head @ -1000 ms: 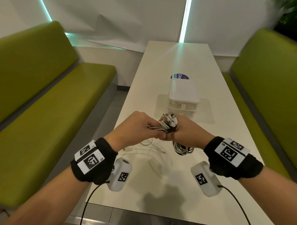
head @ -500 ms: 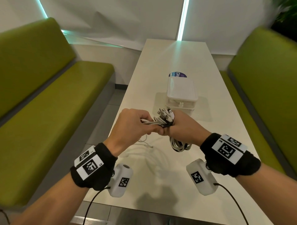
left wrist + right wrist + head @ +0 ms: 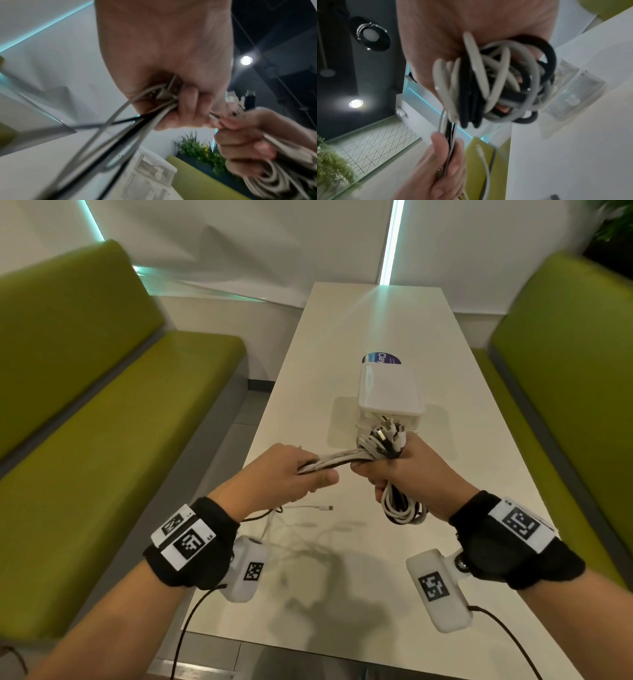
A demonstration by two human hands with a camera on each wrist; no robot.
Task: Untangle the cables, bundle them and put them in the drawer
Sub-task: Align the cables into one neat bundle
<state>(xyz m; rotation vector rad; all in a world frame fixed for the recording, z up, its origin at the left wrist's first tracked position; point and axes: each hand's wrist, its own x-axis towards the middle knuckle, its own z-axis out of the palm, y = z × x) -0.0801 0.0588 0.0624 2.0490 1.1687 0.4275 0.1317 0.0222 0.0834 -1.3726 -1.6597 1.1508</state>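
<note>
My right hand (image 3: pixel 397 474) grips a folded bundle of white and black cables (image 3: pixel 402 508) above the table; plug ends (image 3: pixel 390 431) stick up out of the fist and loops hang below it. The loops (image 3: pixel 496 86) fill the right wrist view. My left hand (image 3: pixel 291 477) grips the loose strands (image 3: pixel 335 458) that run taut from the bundle to the left. Those strands (image 3: pixel 137 121) leave the left fist downward in the left wrist view. A white cable end (image 3: pixel 322 507) trails on the table beneath. The small white drawer unit (image 3: pixel 388 392) stands just behind the bundle, its drawers closed.
The long white table (image 3: pixel 342 337) runs away from me between two green benches (image 3: pixel 102 422) (image 3: pixel 565 371). A round blue sticker (image 3: pixel 378 359) lies behind the drawer unit. The wall (image 3: pixel 274 251) closes off the table's far end.
My hands, touching a second ago, have drawn apart. The left hand has pulled the loose strands out to the left and taut. The bundle has risen a little towards the drawer unit.
</note>
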